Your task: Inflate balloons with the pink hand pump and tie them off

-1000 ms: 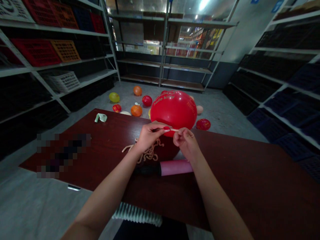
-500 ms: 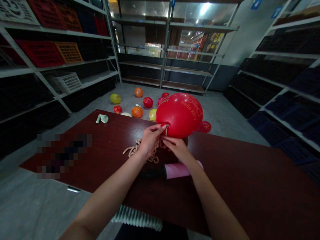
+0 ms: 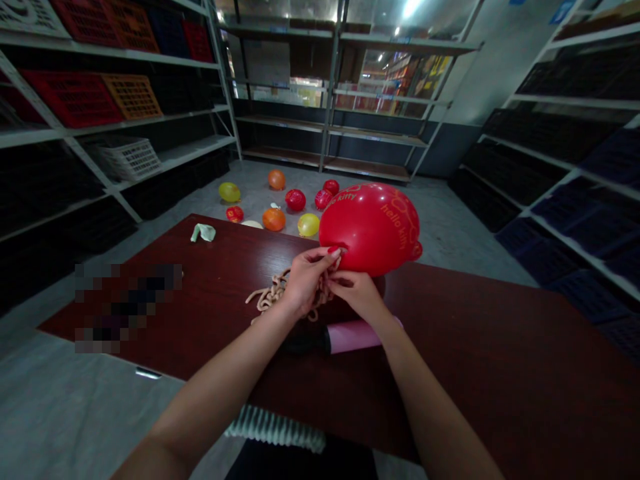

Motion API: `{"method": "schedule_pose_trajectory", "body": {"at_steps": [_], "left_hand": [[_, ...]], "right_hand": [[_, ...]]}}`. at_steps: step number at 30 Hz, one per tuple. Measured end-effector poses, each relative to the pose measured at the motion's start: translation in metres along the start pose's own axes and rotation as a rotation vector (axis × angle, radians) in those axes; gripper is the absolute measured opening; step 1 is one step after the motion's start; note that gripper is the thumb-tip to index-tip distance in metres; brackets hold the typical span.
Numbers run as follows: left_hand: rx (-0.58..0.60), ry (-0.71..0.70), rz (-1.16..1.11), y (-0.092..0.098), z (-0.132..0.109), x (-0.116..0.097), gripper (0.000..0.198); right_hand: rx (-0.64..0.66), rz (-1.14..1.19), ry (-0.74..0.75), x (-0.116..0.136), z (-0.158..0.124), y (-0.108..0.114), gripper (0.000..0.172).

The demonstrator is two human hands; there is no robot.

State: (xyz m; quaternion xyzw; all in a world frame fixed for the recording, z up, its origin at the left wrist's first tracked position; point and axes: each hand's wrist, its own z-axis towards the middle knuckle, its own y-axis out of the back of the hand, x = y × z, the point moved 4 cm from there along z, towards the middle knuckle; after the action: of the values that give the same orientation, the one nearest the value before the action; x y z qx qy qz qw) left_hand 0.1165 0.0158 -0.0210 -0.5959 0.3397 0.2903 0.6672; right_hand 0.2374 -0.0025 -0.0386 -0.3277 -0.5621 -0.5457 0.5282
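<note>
A blown-up red balloon [image 3: 373, 227] with yellow lettering hovers just above the dark red table [image 3: 500, 373]. My left hand [image 3: 305, 283] pinches its neck at the lower left, fingers closed. My right hand [image 3: 357, 293] is closed just below the neck, touching the left one; what it grips is hidden. Under my hands lies a heap of tan rubber bands [image 3: 273, 297]. A pink pump with a black handle [image 3: 340, 337] lies on the table near my right wrist.
A limp pale green balloon [image 3: 203, 232] lies at the table's far left. Several inflated red, orange and yellow balloons [image 3: 274, 219] sit on the grey floor beyond. Metal shelves with crates [image 3: 125, 160] line the left, back and right walls.
The balloon has swung to the right and turned so its neck points left. My hands dropped slightly and came together at the neck.
</note>
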Motion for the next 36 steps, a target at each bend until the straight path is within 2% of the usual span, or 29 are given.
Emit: {"method": "schedule_pose_trajectory", "body": {"at_steps": [4,6,8,10,13,15,18,21,25,27,29,33,36], "left_hand": [[0.009,-0.124,0.149,0.013,0.011,-0.013,0.018],[0.042,-0.184,0.285,0.015,0.014,-0.018,0.018],[0.101,-0.311,0.479,0.012,0.012,-0.024,0.016],[0.229,-0.521,0.730,0.002,0.003,-0.032,0.009],[0.518,-0.784,1.071,-0.017,-0.017,-0.036,0.009],[0.655,-0.837,1.194,-0.025,-0.028,-0.036,0.014],[0.732,-0.807,1.234,-0.029,-0.035,-0.038,0.012],[0.692,-0.760,1.182,-0.025,-0.031,-0.040,0.011],[0.425,-0.712,1.213,-0.011,-0.018,-0.038,0.012],[0.344,-0.675,1.262,-0.006,-0.014,-0.035,0.015],[0.375,-0.680,1.312,-0.007,-0.014,-0.033,0.018],[0.553,-0.780,1.387,-0.014,-0.021,-0.033,0.020],[0.567,-0.820,1.300,-0.016,-0.023,-0.037,0.016]], "right_hand": [[0.020,0.349,-0.071,0.006,-0.003,0.010,0.021],[-0.015,0.585,-0.069,0.010,-0.004,0.018,0.025],[-0.071,0.749,-0.058,0.011,-0.003,0.025,0.028],[-0.133,0.831,-0.057,0.009,-0.002,0.030,0.031],[-0.213,0.897,-0.111,-0.001,0.003,0.032,0.032],[-0.288,0.922,-0.161,-0.009,0.005,0.033,0.031],[-0.341,0.920,-0.216,-0.017,0.008,0.033,0.029],[-0.247,0.919,-0.230,-0.015,0.008,0.030,0.033],[-0.051,0.907,-0.201,-0.004,0.004,0.025,0.036],[0.036,0.879,-0.190,0.000,0.000,0.022,0.033],[0.095,0.860,-0.174,0.003,-0.003,0.020,0.029],[0.139,0.872,-0.141,0.005,-0.007,0.020,0.028],[0.129,0.874,-0.113,0.005,-0.007,0.021,0.029]]}}
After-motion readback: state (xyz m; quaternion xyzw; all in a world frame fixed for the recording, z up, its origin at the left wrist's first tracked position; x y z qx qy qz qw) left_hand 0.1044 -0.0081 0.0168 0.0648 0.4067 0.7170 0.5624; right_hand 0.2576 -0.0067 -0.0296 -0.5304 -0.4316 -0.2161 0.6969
